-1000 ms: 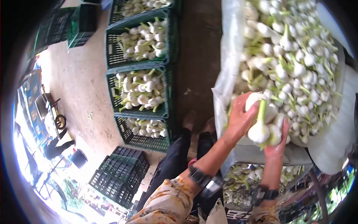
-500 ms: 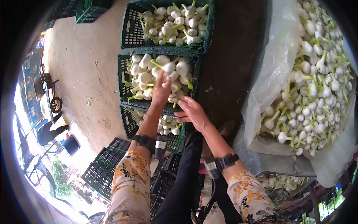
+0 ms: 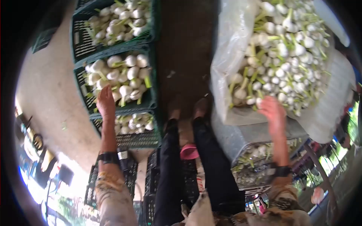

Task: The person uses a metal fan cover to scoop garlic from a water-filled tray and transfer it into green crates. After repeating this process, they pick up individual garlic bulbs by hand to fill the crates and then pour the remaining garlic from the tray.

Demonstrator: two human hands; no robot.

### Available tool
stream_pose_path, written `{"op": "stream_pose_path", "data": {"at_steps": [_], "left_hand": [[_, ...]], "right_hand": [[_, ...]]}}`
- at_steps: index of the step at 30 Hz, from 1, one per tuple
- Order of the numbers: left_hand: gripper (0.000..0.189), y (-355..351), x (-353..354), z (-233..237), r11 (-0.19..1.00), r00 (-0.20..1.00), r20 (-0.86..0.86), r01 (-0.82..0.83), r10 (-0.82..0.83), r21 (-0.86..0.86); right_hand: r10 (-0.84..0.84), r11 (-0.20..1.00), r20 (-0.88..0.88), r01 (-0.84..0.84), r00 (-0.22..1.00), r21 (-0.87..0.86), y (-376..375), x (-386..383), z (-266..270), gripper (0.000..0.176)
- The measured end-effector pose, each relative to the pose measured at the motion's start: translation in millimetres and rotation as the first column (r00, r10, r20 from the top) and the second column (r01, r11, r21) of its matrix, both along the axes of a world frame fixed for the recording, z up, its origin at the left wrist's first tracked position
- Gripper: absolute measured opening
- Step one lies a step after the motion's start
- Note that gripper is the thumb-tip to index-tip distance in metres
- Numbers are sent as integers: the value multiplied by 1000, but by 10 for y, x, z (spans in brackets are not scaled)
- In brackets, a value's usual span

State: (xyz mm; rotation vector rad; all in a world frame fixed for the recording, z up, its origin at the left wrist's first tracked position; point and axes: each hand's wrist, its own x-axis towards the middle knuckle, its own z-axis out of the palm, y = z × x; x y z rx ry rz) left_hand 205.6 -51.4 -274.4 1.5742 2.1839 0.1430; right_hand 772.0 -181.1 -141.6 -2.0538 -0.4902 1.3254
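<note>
Head view: left hand (image 3: 105, 101) released on green crate (image 3: 81, 84) rim, mid left; right hand (image 3: 273, 113) on bulb pile (image 3: 279, 56), upper right, grip unclear. Probably light, firm, prone to roll; cup the heads.

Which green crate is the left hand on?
The middle crate of the three: the left hand lies over its near rim, fingers toward its white bulbs.

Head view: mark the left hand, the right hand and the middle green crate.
left hand (image 3: 106, 102), head view, back of the hand.
right hand (image 3: 273, 111), head view, back of the hand.
middle green crate (image 3: 80, 84), head view, its left mesh wall.
</note>
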Motion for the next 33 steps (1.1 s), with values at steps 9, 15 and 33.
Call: {"op": "stream_pose_path", "data": {"at_steps": [9, 15, 33], "left_hand": [[30, -633, 632, -570, 979, 985, -131, 88, -113, -185], [18, -642, -224, -914, 931, 930, -64, 364, -362, 30], [29, -46, 2968, 710, 845, 854, -5, 514, -521, -147]], "right_hand": [[-447, 891, -391, 361, 804, -277, -214, 1298, -1678, 70], [-552, 821, -335, 427, 764, -379, -487, 1436, -2517, 48], [-440, 898, -504, 350, 743, -268, -314, 1475, -1673, 75]]}}
